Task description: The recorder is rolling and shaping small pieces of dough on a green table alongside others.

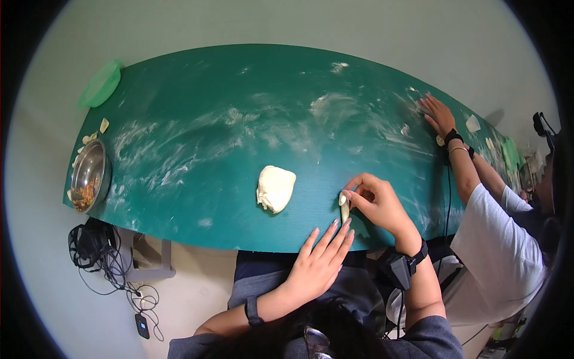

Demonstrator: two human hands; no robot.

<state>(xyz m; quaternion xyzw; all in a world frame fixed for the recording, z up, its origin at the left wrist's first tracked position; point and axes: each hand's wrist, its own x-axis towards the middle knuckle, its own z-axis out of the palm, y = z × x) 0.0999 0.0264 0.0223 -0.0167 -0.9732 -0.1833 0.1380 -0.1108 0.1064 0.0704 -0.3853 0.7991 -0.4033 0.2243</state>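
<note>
A short, thin strip of dough point(345, 212) lies near the front edge of the green table. My right hand point(381, 204) pinches its far end between thumb and forefinger. At the strip's near end, my left hand point(320, 261) is stretched flat, fingertips touching or right beside it. To the left of both hands rests a larger pale lump of dough point(275, 189), apart from them, with a ragged lower edge.
Flour streaks the green table point(197, 90). A metal bowl of chopped filling point(103, 173) stands at the left end, with dough scraps beside it and a green bowl point(101, 85) behind. A co-worker's hand point(439, 115) presses on the table at right. Cables point(119, 269) hang at lower left.
</note>
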